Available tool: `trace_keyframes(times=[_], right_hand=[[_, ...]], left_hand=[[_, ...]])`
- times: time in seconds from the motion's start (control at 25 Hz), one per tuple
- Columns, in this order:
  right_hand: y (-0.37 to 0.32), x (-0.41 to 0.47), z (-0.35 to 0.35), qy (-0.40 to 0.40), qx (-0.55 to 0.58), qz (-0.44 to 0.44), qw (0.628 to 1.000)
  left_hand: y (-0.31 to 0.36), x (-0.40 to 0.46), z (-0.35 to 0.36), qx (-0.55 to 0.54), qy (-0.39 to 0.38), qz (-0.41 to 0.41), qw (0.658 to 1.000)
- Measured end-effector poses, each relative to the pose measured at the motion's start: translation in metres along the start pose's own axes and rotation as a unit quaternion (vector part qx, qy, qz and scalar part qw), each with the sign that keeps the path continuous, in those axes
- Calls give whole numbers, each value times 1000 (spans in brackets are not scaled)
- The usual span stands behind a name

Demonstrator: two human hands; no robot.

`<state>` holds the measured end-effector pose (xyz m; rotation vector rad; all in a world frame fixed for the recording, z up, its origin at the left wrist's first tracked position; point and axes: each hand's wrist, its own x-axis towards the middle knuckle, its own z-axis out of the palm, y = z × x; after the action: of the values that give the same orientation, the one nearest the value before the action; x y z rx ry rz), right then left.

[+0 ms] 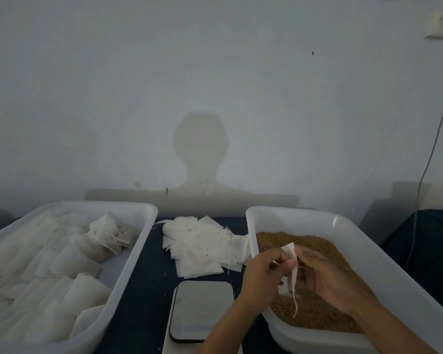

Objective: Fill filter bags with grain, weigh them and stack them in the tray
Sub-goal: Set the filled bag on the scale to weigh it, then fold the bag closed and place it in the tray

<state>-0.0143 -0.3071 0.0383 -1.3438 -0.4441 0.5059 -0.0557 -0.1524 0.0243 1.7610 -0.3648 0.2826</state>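
A white filter bag (pixel 290 273) hangs between my hands over the brown grain (pixel 315 254), its drawstring dangling down. My left hand (pixel 262 273) pinches its left edge and my right hand (pixel 325 277) pinches its right edge. The grain fills a white tub (pixel 348 226) on the right. A white tray (pixel 143 213) on the left holds several filled bags (pixel 69 264). Between them lies a heap of empty filter bags (pixel 202 246), and in front of it sits a flat scale (pixel 201 310) with nothing on it.
A dark cloth (pixel 138 290) covers the table. A pale wall rises right behind the tubs. A thin cable (pixel 430 154) hangs down the wall at the right.
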Motion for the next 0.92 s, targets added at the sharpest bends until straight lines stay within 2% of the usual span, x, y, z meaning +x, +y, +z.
trace_keyframes(times=[0.16,0.28,0.4,0.48,0.52,0.6,0.68,0.72,0.76,0.84,0.88,0.92], right_hand=[[0,-1,0,-2,-16,2,1000],[2,-4,2,68,-107,-29,992],[3,-3,0,213,-284,-76,932],[6,-1,-2,248,-387,-64,886],[7,-1,-2,248,-416,-44,874],[6,-2,-6,236,-390,12,890],[0,-5,-14,244,-372,49,895],[-4,-7,-25,250,-426,64,867],[-6,-12,-41,241,-520,97,813],[-6,-24,-67,184,-688,200,672],[-2,-29,-78,153,-729,234,625],[3,-33,-86,136,-747,249,601]], left_hand=[[-2,-2,4,40,25,15,999],[-6,1,3,87,46,14,995],[-6,6,4,150,43,2,988],[-4,9,6,186,19,22,982],[-3,10,8,213,-6,41,976],[-2,11,11,271,-54,71,958],[-3,11,12,312,-80,60,945],[-4,10,13,334,-88,49,937],[-5,10,14,353,-95,37,930],[-6,8,16,375,-108,24,920],[-6,8,16,383,-114,22,917],[-6,8,16,389,-121,20,913]])
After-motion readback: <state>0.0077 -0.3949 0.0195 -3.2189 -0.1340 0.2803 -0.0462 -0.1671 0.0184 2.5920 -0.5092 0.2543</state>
